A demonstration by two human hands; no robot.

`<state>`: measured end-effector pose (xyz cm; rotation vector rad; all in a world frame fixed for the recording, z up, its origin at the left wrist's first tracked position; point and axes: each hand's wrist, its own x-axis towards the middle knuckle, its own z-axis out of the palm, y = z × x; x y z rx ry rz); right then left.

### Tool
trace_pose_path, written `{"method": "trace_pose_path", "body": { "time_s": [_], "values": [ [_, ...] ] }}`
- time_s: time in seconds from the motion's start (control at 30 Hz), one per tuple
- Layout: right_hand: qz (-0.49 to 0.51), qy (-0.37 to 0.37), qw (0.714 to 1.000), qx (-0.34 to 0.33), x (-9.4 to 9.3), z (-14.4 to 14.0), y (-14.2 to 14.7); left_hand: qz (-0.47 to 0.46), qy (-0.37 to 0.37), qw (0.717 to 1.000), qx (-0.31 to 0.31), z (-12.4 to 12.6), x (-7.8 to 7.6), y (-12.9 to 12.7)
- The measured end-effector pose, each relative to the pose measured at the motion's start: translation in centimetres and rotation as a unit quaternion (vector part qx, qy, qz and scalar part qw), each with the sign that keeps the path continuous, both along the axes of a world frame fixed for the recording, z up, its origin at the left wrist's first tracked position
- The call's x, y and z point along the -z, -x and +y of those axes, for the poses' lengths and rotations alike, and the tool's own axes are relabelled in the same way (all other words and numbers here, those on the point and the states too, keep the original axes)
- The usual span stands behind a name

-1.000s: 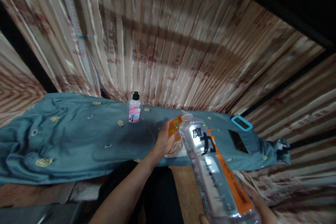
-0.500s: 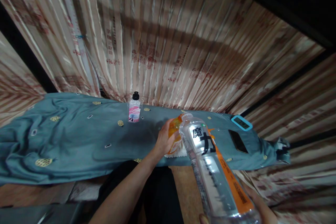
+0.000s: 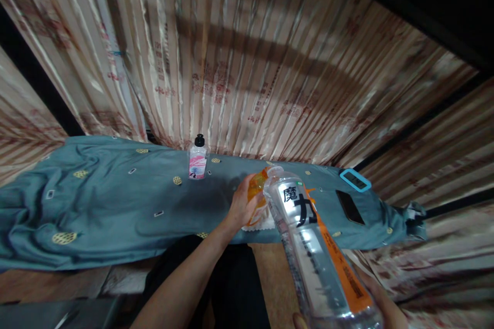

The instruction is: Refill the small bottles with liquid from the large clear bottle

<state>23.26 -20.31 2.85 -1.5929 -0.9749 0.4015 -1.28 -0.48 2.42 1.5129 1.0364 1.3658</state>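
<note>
My left hand (image 3: 242,203) is closed around an orange see-through cup (image 3: 258,183) with a patterned side; part of it is behind the bottle. A large clear plastic bottle (image 3: 309,247) with a silver, black and orange label is tilted, its uncapped mouth at the cup's rim. Gripping its lower end at the bottom right is my right hand (image 3: 380,298), mostly hidden by the bottle. Under the cup a white scalloped cloth or mat (image 3: 266,223) shows in part. Whether liquid is flowing I cannot make out.
A small clear bottle with a black cap (image 3: 198,159) stands on the green-grey cloth (image 3: 116,190) to the left. Farther right lie a dark phone (image 3: 350,207) and a blue-framed digital clock (image 3: 355,180). Pleated curtains (image 3: 231,61) hang close behind.
</note>
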Motion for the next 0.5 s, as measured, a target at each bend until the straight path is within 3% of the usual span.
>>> {"method": "trace_pose_path", "body": {
  "time_s": [0.23,0.4,0.5],
  "values": [
    [-0.092,-0.024,0.995,0.007,1.9,2.2,-2.2,0.010,0.012,1.000,0.001,-0.2,-0.4,0.1],
    [-0.217,-0.088,0.972,0.027,1.7,2.3,-1.7,0.007,0.014,1.000,0.007,-0.2,-0.5,0.1],
    [-0.238,-0.085,0.967,0.013,1.1,2.6,-2.2,0.004,0.009,1.000,0.007,-0.2,-0.4,0.1]
  ]
}}
